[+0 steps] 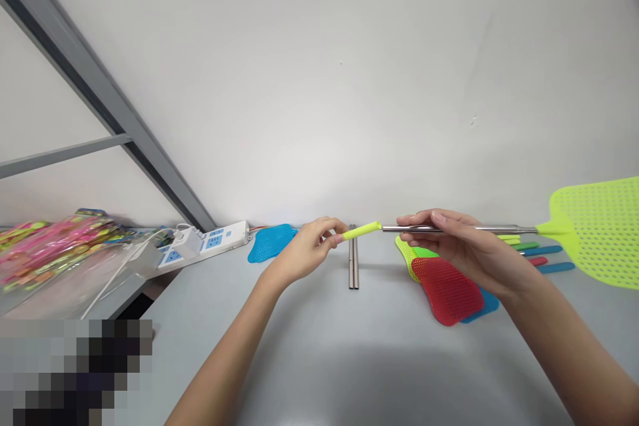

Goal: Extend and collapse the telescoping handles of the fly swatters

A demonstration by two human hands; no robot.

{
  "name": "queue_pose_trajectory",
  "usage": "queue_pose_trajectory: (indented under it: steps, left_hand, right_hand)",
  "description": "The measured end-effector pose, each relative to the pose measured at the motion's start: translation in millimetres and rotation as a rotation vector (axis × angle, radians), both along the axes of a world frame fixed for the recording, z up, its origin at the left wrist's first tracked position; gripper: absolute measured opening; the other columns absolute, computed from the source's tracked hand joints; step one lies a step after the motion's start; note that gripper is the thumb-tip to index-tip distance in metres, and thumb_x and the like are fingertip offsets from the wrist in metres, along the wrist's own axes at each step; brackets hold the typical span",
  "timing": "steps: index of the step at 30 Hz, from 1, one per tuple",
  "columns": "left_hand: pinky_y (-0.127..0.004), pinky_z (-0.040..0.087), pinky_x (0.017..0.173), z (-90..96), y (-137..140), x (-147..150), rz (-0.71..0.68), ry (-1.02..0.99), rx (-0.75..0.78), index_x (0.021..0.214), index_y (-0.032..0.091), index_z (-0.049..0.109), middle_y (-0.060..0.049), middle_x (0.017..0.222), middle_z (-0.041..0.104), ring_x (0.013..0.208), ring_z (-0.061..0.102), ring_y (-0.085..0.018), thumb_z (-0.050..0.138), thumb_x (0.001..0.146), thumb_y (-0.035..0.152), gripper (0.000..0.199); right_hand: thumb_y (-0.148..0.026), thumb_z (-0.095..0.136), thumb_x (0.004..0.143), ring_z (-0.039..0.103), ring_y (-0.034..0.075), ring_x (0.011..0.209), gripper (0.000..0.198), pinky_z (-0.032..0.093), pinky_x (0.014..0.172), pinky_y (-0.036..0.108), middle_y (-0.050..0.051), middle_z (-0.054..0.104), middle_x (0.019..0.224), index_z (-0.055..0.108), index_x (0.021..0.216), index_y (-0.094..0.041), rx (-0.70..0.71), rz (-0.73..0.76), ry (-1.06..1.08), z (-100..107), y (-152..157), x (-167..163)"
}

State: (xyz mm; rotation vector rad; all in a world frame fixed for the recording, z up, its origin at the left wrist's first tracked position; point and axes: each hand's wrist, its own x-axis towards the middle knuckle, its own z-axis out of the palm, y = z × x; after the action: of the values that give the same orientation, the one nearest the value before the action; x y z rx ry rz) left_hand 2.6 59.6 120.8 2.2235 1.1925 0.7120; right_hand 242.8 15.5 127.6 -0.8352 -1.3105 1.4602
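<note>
The yellow-green sleeve (pixel 363 232) is held above the surface (pixel 309 353), its far end right at the tip of the metal rod (pixel 499 229); whether the two touch, I cannot tell. The step in hand looks like sliding one over the other, and alignment should decide it: the sleeve slopes up toward the rod, which lies nearly level, so levelling the sleeve first would likely help it go on without catching the rim. The left hand (pixel 318 239) pinches the sleeve near its other end between thumb and fingers, leaving most of the length exposed; a grip nearer the mouth would probably steer better. The right hand (pixel 454 234) holds the rod between thumb and fingers, close behind the tip, which should steady it well. The yellow-green mesh head (pixel 602 233) at the rod's other end sticks out to the right and may swing if the wrist turns. Below lie two metal tubes (pixel 354 269) and, to the right, a red mesh head (pixel 449 289).
</note>
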Motion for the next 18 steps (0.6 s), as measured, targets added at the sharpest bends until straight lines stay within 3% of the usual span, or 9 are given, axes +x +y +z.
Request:
queue_pose_trajectory:
  steps: [18]
  left_hand:
    - [-0.023,0.036,0.066,11.8,-6,-5,-0.086,0.047,-0.071,0.085,0.023,0.056,0.002,0.085,0.057,0.078,0.049,-0.013,0.036,0.082,0.03,0.021]
  right_hand:
    - [-0.034,0.044,0.082,0.057,0.022,0.09,0.024,0.04,0.088,0.037,0.004,0.06,0.102,0.065,0.087,-0.021,-0.019,0.04,0.022,0,-2,-1]
